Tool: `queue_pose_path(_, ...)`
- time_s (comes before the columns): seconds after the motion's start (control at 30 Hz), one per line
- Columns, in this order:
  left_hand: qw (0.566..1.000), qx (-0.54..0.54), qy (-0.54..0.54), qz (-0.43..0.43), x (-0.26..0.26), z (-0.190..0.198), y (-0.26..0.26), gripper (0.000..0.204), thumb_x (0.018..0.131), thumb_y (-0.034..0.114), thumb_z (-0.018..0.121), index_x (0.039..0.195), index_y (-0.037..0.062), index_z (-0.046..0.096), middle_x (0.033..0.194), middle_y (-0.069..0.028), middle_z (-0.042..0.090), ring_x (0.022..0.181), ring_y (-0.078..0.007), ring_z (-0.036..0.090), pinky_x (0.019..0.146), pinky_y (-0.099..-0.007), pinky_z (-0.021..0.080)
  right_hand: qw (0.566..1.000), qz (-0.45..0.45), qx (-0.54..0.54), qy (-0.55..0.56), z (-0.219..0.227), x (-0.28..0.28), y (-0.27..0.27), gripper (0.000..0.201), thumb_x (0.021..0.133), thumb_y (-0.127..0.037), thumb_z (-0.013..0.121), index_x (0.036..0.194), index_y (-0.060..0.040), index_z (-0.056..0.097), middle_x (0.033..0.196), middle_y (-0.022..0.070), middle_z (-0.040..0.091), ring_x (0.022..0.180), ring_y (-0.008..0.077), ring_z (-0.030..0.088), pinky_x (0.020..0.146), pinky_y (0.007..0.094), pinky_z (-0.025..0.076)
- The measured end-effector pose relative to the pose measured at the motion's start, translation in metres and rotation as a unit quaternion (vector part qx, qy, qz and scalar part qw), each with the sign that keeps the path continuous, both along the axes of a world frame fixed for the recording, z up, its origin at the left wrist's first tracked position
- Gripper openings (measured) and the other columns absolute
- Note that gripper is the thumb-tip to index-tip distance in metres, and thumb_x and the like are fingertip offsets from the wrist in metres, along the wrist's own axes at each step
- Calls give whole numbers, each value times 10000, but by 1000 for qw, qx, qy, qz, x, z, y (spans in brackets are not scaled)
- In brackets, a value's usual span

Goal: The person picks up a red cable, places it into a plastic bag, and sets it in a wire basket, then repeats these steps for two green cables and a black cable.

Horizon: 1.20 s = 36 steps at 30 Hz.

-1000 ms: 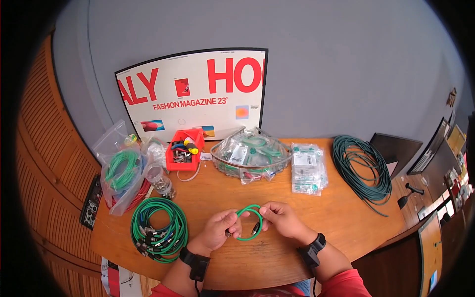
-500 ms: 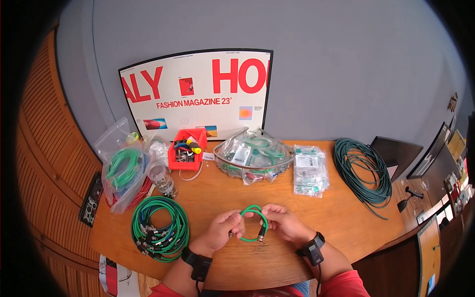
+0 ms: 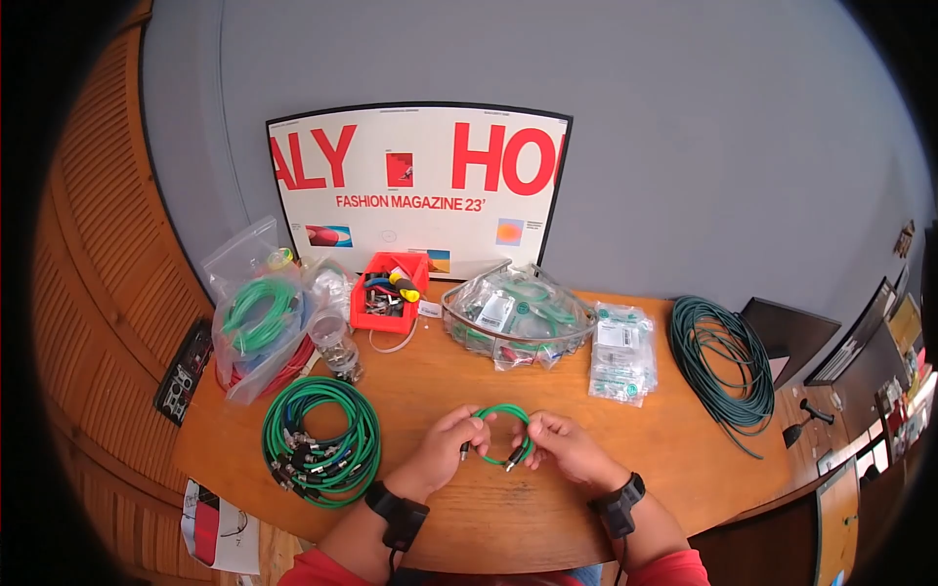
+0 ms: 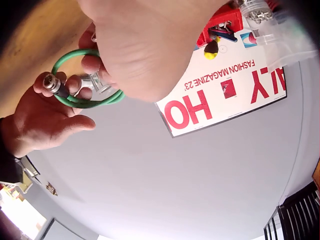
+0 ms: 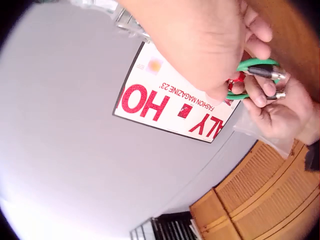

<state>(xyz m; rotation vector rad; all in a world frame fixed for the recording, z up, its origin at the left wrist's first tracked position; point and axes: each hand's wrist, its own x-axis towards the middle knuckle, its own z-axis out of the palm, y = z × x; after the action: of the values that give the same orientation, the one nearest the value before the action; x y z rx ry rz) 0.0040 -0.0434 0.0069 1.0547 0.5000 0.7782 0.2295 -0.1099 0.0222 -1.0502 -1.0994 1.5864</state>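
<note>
1. L hand [image 3: 445, 447]: fingertips pinch grn cable [image 3: 505, 407], looped btwn both hands.
2. R hand [image 3: 572, 451]: fingers curled on loop's other side, conn. [image 3: 518, 455] just beside fingertips.
3. Risk: slack pinch, loop prob. springs open.

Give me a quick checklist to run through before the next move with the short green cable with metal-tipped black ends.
1. Left hand holding the short green cable with metal-tipped black ends: ok.
2. Right hand holding it too: ok.
3. Cable bent into a loop: ok.
4. Both tips in sight: ok; the right wrist view shows one black end and the other black end.
5. Loop tied or fastened: cannot tell; the fingers cover part of it.
6. Cable apart from the round pile of coiled green and dark blue cables: ok.
</note>
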Motion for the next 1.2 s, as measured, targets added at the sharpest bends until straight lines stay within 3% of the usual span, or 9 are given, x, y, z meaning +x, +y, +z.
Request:
queue_pose_path(0.1, 1000, -9, -6, 8, 1, -3, 1, 299, 1029, 198, 499, 1206, -28, 583, 839, -12, 553, 804, -128, 547, 778, -273, 447, 992, -35, 33, -118, -7, -5, 4, 243, 1035, -239, 591, 1138, -21, 620, 909, 43, 672, 696, 92, 619, 631, 243, 523)
queue_pose_path(0.27, 998, -46, 30, 4, 0, -3, 3, 293, 1028, 225, 517, 1208, 16, 616, 929, -19, 624, 861, -101, 568, 793, -269, 463, 988, -115, 38, -92, -15, -2, 10, 215, 1020, -202, 619, 1115, -11, 641, 858, 14, 663, 649, 75, 605, 588, 224, 510)
queue_pose_path(0.43, 968, 97, 228, 40, 4, -17, 7, 297, 1014, 251, 588, 1151, 10, 693, 889, -2, 662, 793, -78, 594, 717, -262, 503, 977, -157, 43, -136, -20, 3, 13, 199, 1020, -174, 614, 1109, 1, 643, 850, 19, 663, 645, 81, 621, 575, 226, 518)
queue_pose_path(0.63, 969, 57, 240, 17, 1, -15, 8, 301, 1006, 241, 606, 1124, -20, 697, 845, -25, 674, 721, -89, 627, 649, -248, 534, 960, -174, 64, -210, -26, 0, 10, 147, 985, -109, 625, 1079, 1, 650, 841, 12, 658, 679, 67, 613, 609, 226, 521)
queue_pose_path(0.7, 969, 48, 242, 24, 2, -15, 6, 298, 1006, 240, 603, 1108, -24, 694, 831, -29, 670, 703, -93, 629, 637, -250, 537, 925, -181, 96, -319, -23, -5, 7, 192, 919, -89, 640, 1077, 14, 670, 793, 35, 673, 675, 109, 629, 615, 280, 512)
queue_pose_path(0.8, 970, 31, 235, 44, 5, -18, 5, 291, 1006, 236, 595, 1079, -31, 686, 806, -34, 662, 680, -99, 633, 618, -255, 543, 908, -188, 119, -356, -27, -10, 7, 209, 891, -90, 655, 1072, 13, 673, 776, 38, 667, 686, 122, 627, 628, 289, 515)
queue_pose_path(0.93, 969, 11, 235, 76, 7, -15, 5, 251, 1019, 227, 583, 1096, 5, 671, 829, -24, 647, 712, -109, 645, 640, -261, 557, 916, -175, 129, -337, -26, -11, 7, 200, 922, -116, 663, 1078, 10, 668, 758, 24, 654, 656, 102, 614, 604, 277, 508)
queue_pose_path(1.07, 975, -18, 209, 74, 6, -17, 6, 274, 1007, 228, 589, 1105, -16, 666, 832, -40, 655, 693, -116, 654, 620, -267, 553, 974, -142, 53, -170, -13, -12, 5, 216, 975, -164, 653, 1106, 7, 645, 748, 12, 644, 622, 63, 596, 560, 239, 489)
queue_pose_path(1.2, 988, -115, 103, 7, 0, -8, 5, 303, 1018, 244, 589, 1193, 1, 633, 952, -55, 673, 790, -137, 676, 705, -303, 575, 983, -126, 41, -128, -13, -7, 7, 188, 1015, -150, 608, 1145, -13, 607, 790, -5, 621, 595, 55, 571, 541, 214, 472)
